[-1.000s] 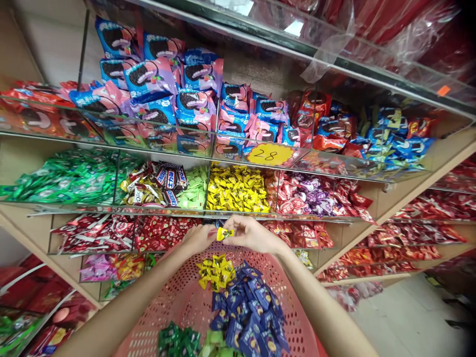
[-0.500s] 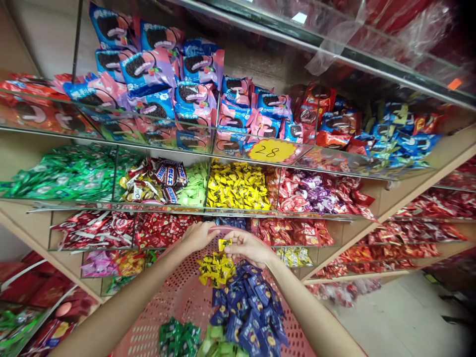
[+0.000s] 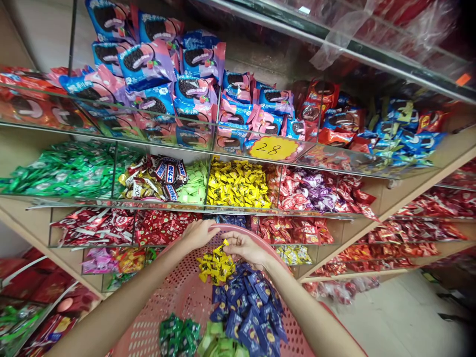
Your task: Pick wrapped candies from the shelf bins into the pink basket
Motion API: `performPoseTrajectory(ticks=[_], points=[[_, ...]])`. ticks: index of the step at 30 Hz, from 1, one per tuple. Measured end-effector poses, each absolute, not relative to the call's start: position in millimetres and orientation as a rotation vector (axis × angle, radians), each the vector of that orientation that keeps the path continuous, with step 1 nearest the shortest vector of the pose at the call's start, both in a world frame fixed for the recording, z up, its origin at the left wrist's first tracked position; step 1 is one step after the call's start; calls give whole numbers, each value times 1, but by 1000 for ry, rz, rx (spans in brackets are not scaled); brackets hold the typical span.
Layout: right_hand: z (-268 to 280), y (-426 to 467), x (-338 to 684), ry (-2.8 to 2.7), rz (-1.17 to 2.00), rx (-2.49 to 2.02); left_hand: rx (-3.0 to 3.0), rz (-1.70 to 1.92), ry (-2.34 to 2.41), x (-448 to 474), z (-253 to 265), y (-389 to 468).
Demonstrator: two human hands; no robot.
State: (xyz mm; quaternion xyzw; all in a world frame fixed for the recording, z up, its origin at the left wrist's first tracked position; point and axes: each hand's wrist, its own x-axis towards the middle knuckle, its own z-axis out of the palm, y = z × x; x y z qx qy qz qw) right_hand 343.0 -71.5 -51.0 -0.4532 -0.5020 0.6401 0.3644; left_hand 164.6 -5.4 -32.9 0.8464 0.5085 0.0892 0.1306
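My left hand (image 3: 201, 234) is closed over the far rim of a pink perforated plastic basket (image 3: 143, 325). Inside the basket, my right hand (image 3: 247, 249) has its fingertips pinched on a yellow-wrapped candy (image 3: 225, 243). Just under those fingers sits a small heap of yellow candies (image 3: 216, 267). A larger pile of dark blue wrapped candies (image 3: 251, 310) spreads to the right, below my right wrist. Nearer to me are dark green candies (image 3: 178, 333) and light green packets (image 3: 219, 342), partly cut off by the frame's lower edge.
Glass-fronted shelves rise ahead. One bin holds yellow candies (image 3: 238, 184), beside light green packets (image 3: 193, 182) and Snickers bars (image 3: 170, 173). Blue-and-pink cookie packs (image 3: 148, 64) are stacked above a yellow price tag (image 3: 274, 148). Tiled floor (image 3: 390, 317) shows at lower right.
My right hand has dipped slightly toward the yellow heap, and the candy at its fingertips has turned. My left hand stays on the rim.
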Motion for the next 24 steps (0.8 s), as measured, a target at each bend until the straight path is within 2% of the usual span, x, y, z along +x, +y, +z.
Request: performPoseTrajectory(ticks=[13,24], points=[[-74,-65,346,-1290,1575,-1309,2485,228,1477,164,-32,-5],[-73,-64,343,-1326,1539,-1383,2479,226,1471,164,-30,-5]])
